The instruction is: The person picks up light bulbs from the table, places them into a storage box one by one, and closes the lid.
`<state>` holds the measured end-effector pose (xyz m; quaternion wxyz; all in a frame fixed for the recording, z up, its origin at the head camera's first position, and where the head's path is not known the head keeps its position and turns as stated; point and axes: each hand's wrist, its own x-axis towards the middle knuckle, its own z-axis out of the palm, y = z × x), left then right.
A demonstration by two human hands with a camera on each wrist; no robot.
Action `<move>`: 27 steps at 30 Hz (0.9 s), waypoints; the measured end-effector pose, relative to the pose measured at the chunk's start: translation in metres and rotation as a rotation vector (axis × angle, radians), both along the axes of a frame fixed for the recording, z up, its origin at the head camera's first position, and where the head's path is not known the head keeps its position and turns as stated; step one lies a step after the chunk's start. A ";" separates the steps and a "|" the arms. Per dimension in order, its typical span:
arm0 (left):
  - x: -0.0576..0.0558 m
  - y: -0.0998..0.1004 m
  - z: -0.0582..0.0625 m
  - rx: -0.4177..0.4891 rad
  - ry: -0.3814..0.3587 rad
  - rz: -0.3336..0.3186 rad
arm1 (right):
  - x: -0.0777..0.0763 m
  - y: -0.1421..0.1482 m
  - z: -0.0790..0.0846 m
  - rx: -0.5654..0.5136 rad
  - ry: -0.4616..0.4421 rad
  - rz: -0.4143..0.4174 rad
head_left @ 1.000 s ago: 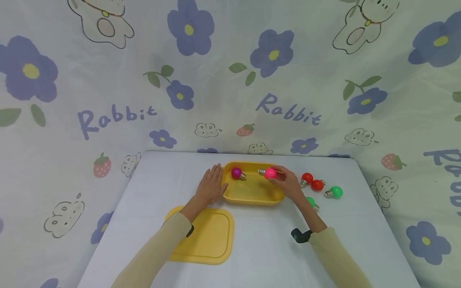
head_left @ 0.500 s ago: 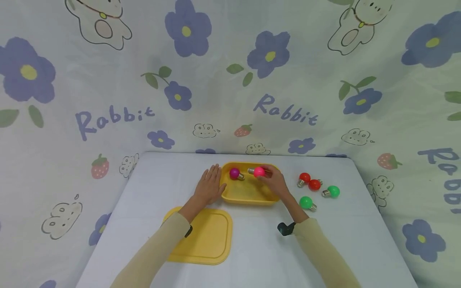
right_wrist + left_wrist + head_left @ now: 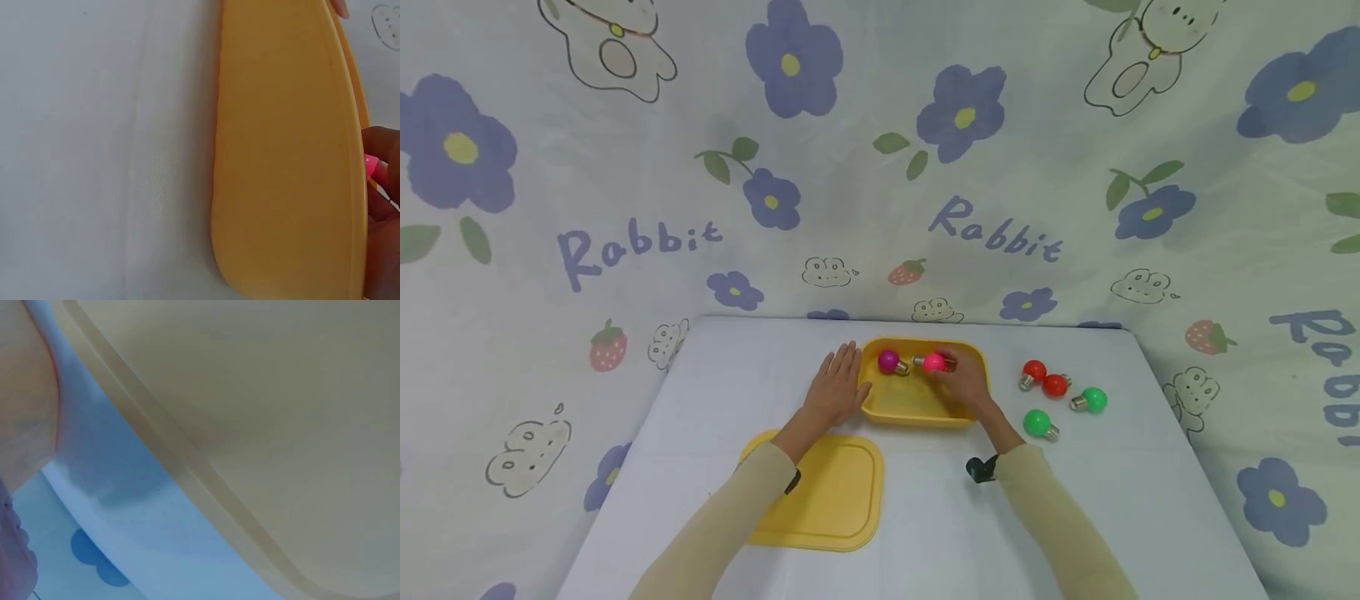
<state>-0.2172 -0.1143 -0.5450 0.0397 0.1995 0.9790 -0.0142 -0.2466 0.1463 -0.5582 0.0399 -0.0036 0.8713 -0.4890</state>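
Observation:
In the head view my right hand (image 3: 964, 382) reaches into a yellow plastic box (image 3: 917, 417) and holds a pink light bulb (image 3: 933, 362) low inside it, the metal base pointing left. A purple light bulb (image 3: 888, 361) lies in the box's left part. My left hand (image 3: 835, 388) has its fingers straight and rests against the box's left side. In the right wrist view the box wall (image 3: 287, 150) hides most of the right hand (image 3: 382, 219), and only a bit of pink bulb (image 3: 371, 165) shows.
Right of the box lie two red bulbs (image 3: 1034, 371) close together and two green bulbs (image 3: 1037, 422). A yellow lid (image 3: 838, 492) lies flat under my left forearm, on the white table (image 3: 940, 508). A printed cloth (image 3: 865, 183) hangs behind the table.
My right hand has moved left with the pink bulb, then lowered it deeper into the box. The left hand stays in place at the box's side.

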 end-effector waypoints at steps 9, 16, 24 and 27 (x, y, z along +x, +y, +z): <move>-0.002 -0.001 -0.003 0.002 0.001 -0.001 | -0.003 -0.007 0.001 0.014 -0.059 -0.023; -0.002 -0.002 -0.004 0.022 0.023 -0.010 | -0.007 -0.006 -0.007 0.040 -0.071 -0.018; -0.001 -0.001 -0.004 0.018 0.018 -0.012 | -0.004 -0.005 -0.009 0.004 -0.088 -0.029; -0.002 -0.001 -0.003 0.001 0.019 -0.010 | -0.005 -0.005 -0.010 0.010 -0.094 -0.037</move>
